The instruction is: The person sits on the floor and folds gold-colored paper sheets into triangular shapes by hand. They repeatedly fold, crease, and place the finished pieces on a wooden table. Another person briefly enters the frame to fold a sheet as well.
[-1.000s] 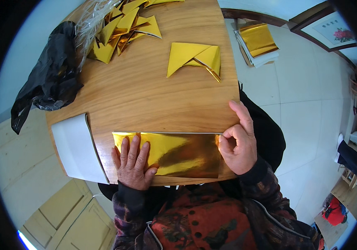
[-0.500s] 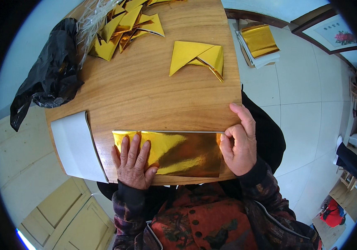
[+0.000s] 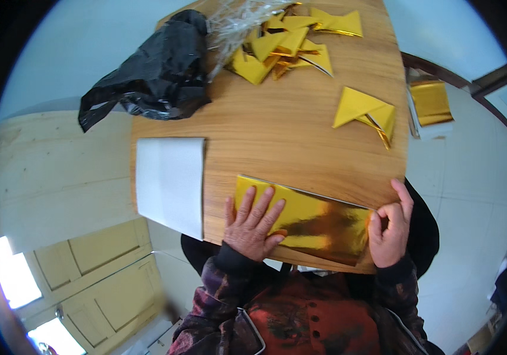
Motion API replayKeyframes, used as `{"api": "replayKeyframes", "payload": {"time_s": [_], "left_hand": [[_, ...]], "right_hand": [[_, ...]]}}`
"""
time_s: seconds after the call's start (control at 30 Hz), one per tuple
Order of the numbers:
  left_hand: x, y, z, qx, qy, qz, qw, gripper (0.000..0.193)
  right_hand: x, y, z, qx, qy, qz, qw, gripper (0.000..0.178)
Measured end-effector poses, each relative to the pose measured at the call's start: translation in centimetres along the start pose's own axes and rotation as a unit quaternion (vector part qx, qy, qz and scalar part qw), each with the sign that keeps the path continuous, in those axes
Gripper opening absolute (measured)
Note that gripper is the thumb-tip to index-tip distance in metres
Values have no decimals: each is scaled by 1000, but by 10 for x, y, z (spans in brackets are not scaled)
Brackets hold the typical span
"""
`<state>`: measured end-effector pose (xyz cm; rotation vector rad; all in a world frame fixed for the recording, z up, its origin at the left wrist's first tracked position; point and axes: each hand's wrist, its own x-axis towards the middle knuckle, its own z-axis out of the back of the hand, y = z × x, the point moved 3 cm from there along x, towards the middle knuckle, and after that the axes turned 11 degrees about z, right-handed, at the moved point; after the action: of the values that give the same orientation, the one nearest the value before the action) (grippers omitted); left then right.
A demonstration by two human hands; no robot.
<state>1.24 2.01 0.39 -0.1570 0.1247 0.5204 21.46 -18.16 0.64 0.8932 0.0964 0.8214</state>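
Note:
A folded sheet of shiny gold foil paper [image 3: 324, 228] lies along the near edge of the wooden table, its long fold on the far side. My left hand [image 3: 252, 228] rests flat on its left end, fingers spread. At the far right corner of the sheet, my right hand [image 3: 390, 231] pinches the edge between thumb and bent forefinger, another finger sticking out. Beyond it sits a folded gold paper piece [image 3: 363, 111] with pointed corners. To the left of the sheet is a folded stack of white-backed paper [image 3: 170, 183].
A heap of folded gold pieces [image 3: 289, 44] lies at the table's far side, beside clear plastic strips [image 3: 238, 26] and a crumpled black plastic bag [image 3: 159, 71]. More gold paper [image 3: 431, 103] tops a pile at the right, off the table [image 3: 265, 142].
The view has swung left, so the table and everything on it appear farther right and tilted. Both hands keep about the same places on the gold sheet.

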Motion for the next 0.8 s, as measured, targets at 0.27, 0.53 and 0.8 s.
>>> {"api": "replayKeyframes", "payload": {"time_s": [0.27,0.53,0.8], "left_hand": [[-5,4,0,-25,-18,23,999,72],[-15,12,7,-71,-65,68,993,64],[-20,18,10,-75,-97,61,991,53]], "right_hand": [[-3,-1,0,1,20,-3,1000,16],[0,1,0,-18,23,11,1000,16],[1,2,1,-34,26,26,999,16]]}}
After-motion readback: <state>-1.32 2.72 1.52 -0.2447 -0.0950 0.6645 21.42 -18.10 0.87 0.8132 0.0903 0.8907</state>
